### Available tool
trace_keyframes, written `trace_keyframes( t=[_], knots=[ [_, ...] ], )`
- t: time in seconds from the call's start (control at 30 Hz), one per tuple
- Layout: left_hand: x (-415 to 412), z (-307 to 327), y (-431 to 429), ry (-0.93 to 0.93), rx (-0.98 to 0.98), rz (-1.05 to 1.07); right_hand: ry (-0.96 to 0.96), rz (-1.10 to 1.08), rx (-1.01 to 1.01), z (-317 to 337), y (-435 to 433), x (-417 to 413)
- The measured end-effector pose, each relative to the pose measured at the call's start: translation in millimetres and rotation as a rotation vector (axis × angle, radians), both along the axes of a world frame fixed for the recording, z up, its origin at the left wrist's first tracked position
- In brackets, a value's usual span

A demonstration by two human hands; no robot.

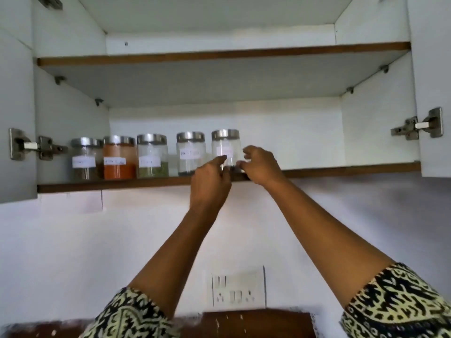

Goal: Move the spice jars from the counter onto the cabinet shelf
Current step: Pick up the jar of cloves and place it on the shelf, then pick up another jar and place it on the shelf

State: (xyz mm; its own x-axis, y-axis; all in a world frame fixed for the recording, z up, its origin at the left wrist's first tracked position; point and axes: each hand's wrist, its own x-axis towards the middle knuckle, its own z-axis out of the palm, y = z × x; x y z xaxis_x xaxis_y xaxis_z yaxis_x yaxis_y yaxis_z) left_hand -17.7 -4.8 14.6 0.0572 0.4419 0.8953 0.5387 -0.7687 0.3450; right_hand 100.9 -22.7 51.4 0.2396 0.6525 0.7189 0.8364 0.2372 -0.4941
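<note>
Several glass spice jars with steel lids and white labels stand in a row on the lower cabinet shelf (341,168). From the left there is a dark-spice jar (85,159), an orange-powder jar (119,158), a green-herb jar (151,157), a nearly clear jar (190,152), and last a clear jar (225,145) at the right end. Both hands are at that last jar's base. My left hand (211,181) touches its front left with fairly straight fingers. My right hand (261,167) curls its fingers and thumb against its right side. The jar's lower part is hidden behind the hands.
Both cabinet doors stand open, with hinges at the left (29,146) and right (419,125). The upper shelf (219,54) is bare. The lower shelf has free room right of the jars. A wall socket (238,289) sits below, above a dark wooden surface (256,323).
</note>
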Motion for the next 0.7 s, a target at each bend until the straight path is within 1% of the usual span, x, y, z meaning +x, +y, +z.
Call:
trace_keyframes(
  t=[0.07,0.1,0.17,0.23,0.37,0.43,0.53,0.63,0.7],
  knots=[
    [-13,-40,-20,-0.084,0.066,-0.140,0.002,0.098,0.093,-34,-30,-6],
    [-20,-61,-27,-0.112,0.044,-0.190,0.004,0.127,0.118,-53,-44,-7],
    [-29,-109,-37,-0.118,-0.089,-0.258,0.025,0.159,0.074,-100,-67,-7],
    [-32,-160,-43,-0.066,-0.263,-0.314,0.067,0.192,-0.066,-155,-80,-7],
    [-29,-251,-40,0.104,-0.581,-0.361,0.192,0.198,-0.410,-254,-86,-1],
    [-28,-287,-42,0.182,-0.687,-0.372,0.227,0.203,-0.590,-298,-86,4],
    [-24,-336,-45,0.353,-0.831,-0.354,0.164,0.146,-0.792,-355,-84,11],
    [-20,-380,-41,0.576,-0.999,-0.296,0.114,0.095,-0.948,-403,-77,15],
    [-17,-405,-37,0.698,-1.063,-0.286,0.042,0.076,-1.032,-432,-73,16]
  ],
)
